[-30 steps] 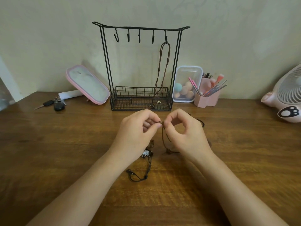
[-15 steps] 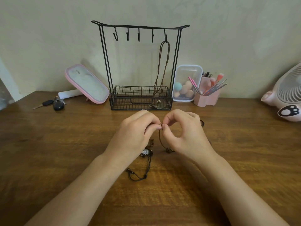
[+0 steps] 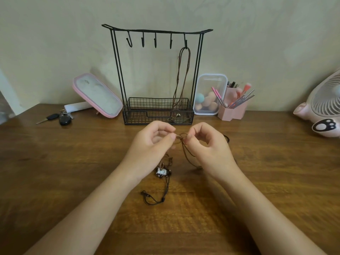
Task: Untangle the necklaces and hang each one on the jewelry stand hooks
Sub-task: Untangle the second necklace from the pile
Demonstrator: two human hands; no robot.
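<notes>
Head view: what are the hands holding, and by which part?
Left hand and right hand both pinch the brown cord at its knotted loop, one each side.

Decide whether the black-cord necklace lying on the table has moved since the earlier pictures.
No. The black-cord necklace lies where it did, in the same spot in front of the jewelry stand.

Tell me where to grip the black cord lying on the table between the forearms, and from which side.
Pinch the black cord on its straight run just below the pendant, coming from above on the near side. It lies flat on the table there, clear of the left hand and right hand, which both pinch the brown cord.
</notes>
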